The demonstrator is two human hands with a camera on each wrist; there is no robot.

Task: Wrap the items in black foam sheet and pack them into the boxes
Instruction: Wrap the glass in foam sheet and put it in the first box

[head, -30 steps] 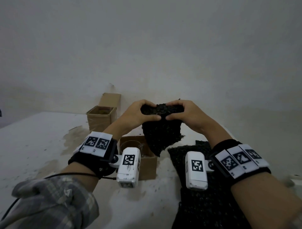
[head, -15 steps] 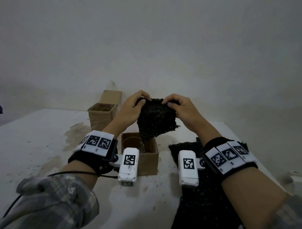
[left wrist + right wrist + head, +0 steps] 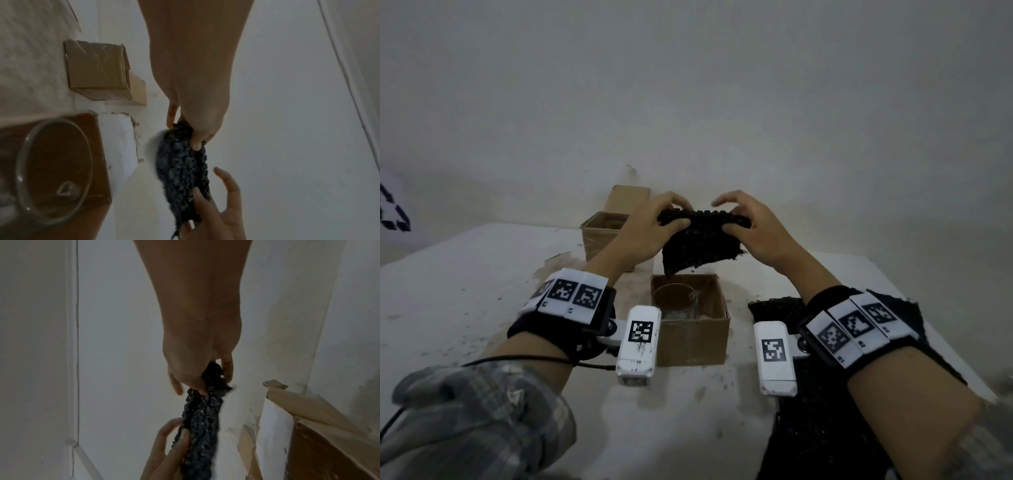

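A folded piece of black foam sheet [image 3: 700, 248] hangs in the air just above the near open cardboard box [image 3: 693, 342]. A clear glass cup [image 3: 676, 303] stands inside that box. My left hand [image 3: 677, 216] pinches the foam's upper left end, thumb in front. My right hand [image 3: 731, 219] pinches the upper right end, with its index finger lifted. In the left wrist view the left thumb presses the foam [image 3: 180, 170], with the glass cup [image 3: 53, 167] below. In the right wrist view the right hand [image 3: 202, 386] grips the foam [image 3: 203, 418].
A second open cardboard box [image 3: 602, 240] stands further back left, against the wall. More black foam sheets [image 3: 811, 428] lie on the white table [image 3: 465, 291] at the right, under my right forearm. Crumbs of foam litter the table top.
My hands have moved apart along the foam's top edge. The foam now hangs wider and flatter above the near box.
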